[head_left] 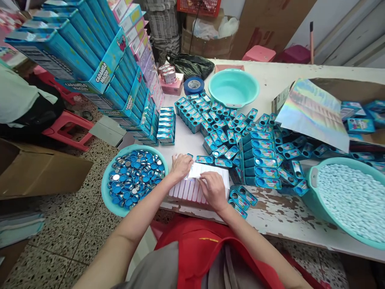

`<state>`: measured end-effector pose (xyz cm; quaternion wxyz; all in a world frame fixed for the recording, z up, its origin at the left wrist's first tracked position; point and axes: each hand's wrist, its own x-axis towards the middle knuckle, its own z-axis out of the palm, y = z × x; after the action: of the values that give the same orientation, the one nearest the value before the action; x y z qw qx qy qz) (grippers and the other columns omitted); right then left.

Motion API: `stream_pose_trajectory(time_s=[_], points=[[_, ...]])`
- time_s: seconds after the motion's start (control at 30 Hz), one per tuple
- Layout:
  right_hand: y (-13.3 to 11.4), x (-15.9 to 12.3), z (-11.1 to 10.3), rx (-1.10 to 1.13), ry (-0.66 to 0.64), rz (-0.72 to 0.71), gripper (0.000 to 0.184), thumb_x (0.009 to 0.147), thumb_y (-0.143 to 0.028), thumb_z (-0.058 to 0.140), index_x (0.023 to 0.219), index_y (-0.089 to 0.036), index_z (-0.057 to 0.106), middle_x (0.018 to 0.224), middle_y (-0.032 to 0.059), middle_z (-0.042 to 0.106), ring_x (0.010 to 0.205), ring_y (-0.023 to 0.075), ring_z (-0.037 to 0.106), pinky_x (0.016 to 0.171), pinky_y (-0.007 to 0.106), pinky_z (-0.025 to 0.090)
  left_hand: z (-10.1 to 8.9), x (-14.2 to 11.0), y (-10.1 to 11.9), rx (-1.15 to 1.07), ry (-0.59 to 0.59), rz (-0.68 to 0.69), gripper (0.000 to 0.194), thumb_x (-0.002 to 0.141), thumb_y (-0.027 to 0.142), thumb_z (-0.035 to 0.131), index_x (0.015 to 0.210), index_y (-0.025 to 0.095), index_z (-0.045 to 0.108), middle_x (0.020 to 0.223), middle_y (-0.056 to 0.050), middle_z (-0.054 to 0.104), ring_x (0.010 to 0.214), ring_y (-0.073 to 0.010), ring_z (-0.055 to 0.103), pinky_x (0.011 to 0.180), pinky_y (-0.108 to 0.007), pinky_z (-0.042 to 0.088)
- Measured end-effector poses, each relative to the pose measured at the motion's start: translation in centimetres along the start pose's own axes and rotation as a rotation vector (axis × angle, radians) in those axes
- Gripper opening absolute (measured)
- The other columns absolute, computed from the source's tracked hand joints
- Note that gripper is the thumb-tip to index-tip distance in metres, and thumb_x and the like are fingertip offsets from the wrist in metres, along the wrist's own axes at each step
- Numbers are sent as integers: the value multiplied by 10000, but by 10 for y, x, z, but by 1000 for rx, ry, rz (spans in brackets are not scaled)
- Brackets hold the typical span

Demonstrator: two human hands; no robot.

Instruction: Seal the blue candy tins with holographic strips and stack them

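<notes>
A flat white piece, shiny at its left end, lies across a row of slim white boxes with pinkish edges in front of me. My left hand is closed at its left end, fingers bent. My right hand pinches its near edge, thumb under the curled fingers. The hands partly hide the piece, so I cannot tell whether it is a flap or a loose sheet. Just beyond lie small blue tins with round holes. A blue display tray of upright tins stands right of the boxes.
A teal basin of blue-and-silver caps is at the left, below stacked blue cartons. White candies fill another basin at the right. Farther back are a third teal basin, blue tape and an open carton.
</notes>
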<state>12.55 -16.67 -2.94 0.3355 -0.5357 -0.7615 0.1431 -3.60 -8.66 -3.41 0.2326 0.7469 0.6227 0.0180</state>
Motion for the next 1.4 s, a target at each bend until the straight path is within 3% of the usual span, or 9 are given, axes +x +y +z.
stream_pose_trajectory(time_s=[0.1, 0.2, 0.33, 0.43, 0.53, 0.77, 1.03, 1.17, 1.4], points=[[-4, 9, -28, 98, 67, 145, 134, 905, -288, 520, 821, -217, 595, 763, 41, 650, 745, 184, 588, 710, 330, 456, -2, -6, 4, 1, 157, -50, 245, 921, 273, 416, 992, 254, 650, 1187, -68, 634, 1212, -253, 443, 1108, -478, 113], [-3, 15, -51, 189, 97, 269, 139, 886, -310, 547, 783, -218, 563, 732, 16, 617, 696, 160, 571, 668, 298, 456, -10, -18, 21, -293, 222, -10, 316, 919, 304, 418, 1190, 248, 572, 1331, -65, 541, 1282, -222, 393, 1091, -414, 243], [2, 7, -71, 235, 77, 364, 135, 870, -305, 555, 764, -221, 558, 719, -1, 609, 679, 152, 566, 653, 285, 453, -12, -34, 60, -746, -129, 213, 307, 866, 378, 486, 1078, 195, 613, 1002, -46, 667, 957, -179, 588, 833, -293, 456], [10, -9, -88, 187, 126, 459, 130, 867, -306, 556, 770, -222, 579, 723, 2, 611, 699, 160, 565, 665, 291, 455, -3, -37, 92, -862, -338, 221, 275, 856, 398, 478, 786, 176, 625, 624, 17, 574, 633, -123, 547, 648, -244, 442], [25, -25, -108, 76, 247, 546, 143, 853, -328, 569, 772, -219, 616, 787, 28, 593, 780, 184, 561, 717, 322, 459, 3, -30, 121, -925, -461, 268, 258, 869, 388, 443, 918, 193, 605, 589, 47, 530, 552, -102, 511, 567, -224, 415], [78, -29, -134, -92, 408, 659, 166, 793, -350, 621, 723, -203, 654, 995, 88, 554, 1018, 263, 524, 896, 448, 408, 14, 6, 170, -875, -475, 361, 145, 828, 197, 378, 971, 214, 396, 627, 80, 526, 493, -70, 455, 503, -190, 367], [104, -28, -123, 172, 489, 860, 205, 683, -340, 676, 794, -184, 605, 1003, 94, 569, 999, 245, 551, 802, 381, 483, 37, 19, 178, -1016, -552, 198, 168, 829, 287, 416, 944, 238, 304, 639, 92, 549, 372, -75, 494, 387, -174, 331], [109, -28, -120, 337, 546, 961, 460, 593, -397, 726, 950, -177, 537, 940, 66, 606, 850, 213, 573, 753, 389, 501, 51, 13, 182, -841, -461, 102, 155, 858, 285, 396, 993, 230, 343, 596, 82, 564, 352, -91, 497, 400, -193, 355], [108, -35, -118, 133, 544, 886, 381, 744, -412, 593, 1031, -167, 537, 995, 98, 592, 923, 241, 573, 801, 429, 489, 49, 10, 172, -199, -226, 124, 280, 889, 338, 456, 1126, 194, 492, 882, -79, 686, 818, -238, 649, 697, -322, 450]])
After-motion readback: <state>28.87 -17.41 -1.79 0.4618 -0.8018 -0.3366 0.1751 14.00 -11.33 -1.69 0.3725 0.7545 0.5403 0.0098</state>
